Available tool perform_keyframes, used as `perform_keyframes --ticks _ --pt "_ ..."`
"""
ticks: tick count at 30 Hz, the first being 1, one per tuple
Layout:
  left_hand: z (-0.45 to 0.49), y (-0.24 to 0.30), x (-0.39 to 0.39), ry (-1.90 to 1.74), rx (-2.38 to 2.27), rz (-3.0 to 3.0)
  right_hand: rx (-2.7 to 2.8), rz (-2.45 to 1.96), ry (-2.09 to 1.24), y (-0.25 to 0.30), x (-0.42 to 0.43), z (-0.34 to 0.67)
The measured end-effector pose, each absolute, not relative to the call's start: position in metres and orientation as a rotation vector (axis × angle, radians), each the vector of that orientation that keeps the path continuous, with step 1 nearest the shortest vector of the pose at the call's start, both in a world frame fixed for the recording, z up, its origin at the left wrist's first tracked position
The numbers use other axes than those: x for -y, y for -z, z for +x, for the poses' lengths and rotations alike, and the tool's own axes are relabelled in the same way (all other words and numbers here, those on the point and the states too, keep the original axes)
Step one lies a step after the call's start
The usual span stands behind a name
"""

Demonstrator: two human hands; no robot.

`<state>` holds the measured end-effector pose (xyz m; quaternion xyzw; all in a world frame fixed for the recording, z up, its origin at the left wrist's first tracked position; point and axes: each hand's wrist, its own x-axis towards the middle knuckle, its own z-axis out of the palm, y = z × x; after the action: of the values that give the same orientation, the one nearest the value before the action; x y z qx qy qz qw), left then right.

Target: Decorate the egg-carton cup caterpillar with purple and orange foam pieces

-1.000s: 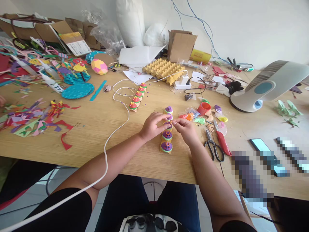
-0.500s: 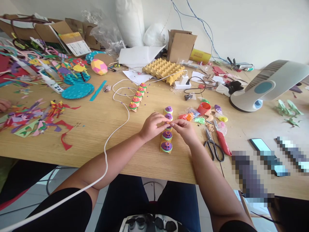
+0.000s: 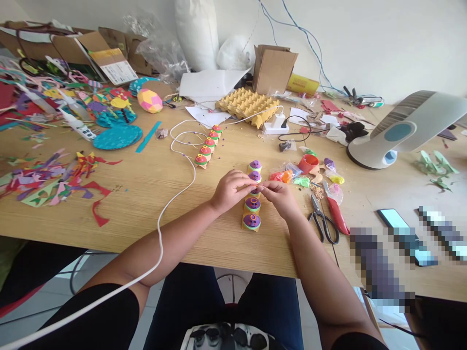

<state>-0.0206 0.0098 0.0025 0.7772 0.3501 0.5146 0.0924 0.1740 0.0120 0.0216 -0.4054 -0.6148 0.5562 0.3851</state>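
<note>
My left hand (image 3: 233,190) and my right hand (image 3: 279,196) meet fingertip to fingertip above a row of purple-topped egg-carton cups (image 3: 251,221). Both are closed in a pinch on a small orange piece of clay (image 3: 256,184), mostly covered by the fingers. The two nearest cups carry orange rings and small dark dots on their purple tops. My fingers partly hide the middle cup. To the left stands a similar row of red-topped egg-carton cups (image 3: 206,149) with thin pins sticking out at the sides.
Bagged coloured clay (image 3: 280,176), scissors (image 3: 321,218) and a red-handled knife (image 3: 337,214) lie to my right. A white fan (image 3: 397,131) stands farther right. A white cable (image 3: 160,233) crosses my left arm. Paper scraps (image 3: 54,180) and an egg tray (image 3: 248,104) are beyond.
My fingertips have shifted very slightly around the orange piece, and less of it shows between them. The rows of cups have stayed where they were.
</note>
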Motion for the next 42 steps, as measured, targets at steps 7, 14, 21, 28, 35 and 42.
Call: perform_keyframes --ticks 7,14,21,28,35,42 --pt "-0.0216 -0.0042 -0.0085 -1.542 -1.023 2.287 1.580 -1.137 -1.348 -0.0248 -0.0093 0.1751" --pt "-0.0227 -0.0043 -0.0076 -1.521 -1.038 2.276 1.613 -1.084 -1.336 -0.0239 -0.0100 0.1740" --pt "-0.0218 -0.0044 -0.0081 -1.522 -1.033 2.281 1.631 -1.077 -1.270 -0.0204 -0.0110 0.1736" --pt "-0.0225 -0.0055 -0.0056 -1.540 -1.056 2.236 1.638 -1.078 -1.247 -0.0178 -0.0103 0.1718" --pt "-0.0216 -0.0063 -0.0045 -1.467 -1.098 2.211 1.668 -1.054 -1.257 -0.0198 -0.0096 0.1712" --pt "-0.0201 -0.0033 -0.0053 -1.494 -1.072 2.179 1.579 -0.953 -1.316 -0.0202 -0.0092 0.1707"
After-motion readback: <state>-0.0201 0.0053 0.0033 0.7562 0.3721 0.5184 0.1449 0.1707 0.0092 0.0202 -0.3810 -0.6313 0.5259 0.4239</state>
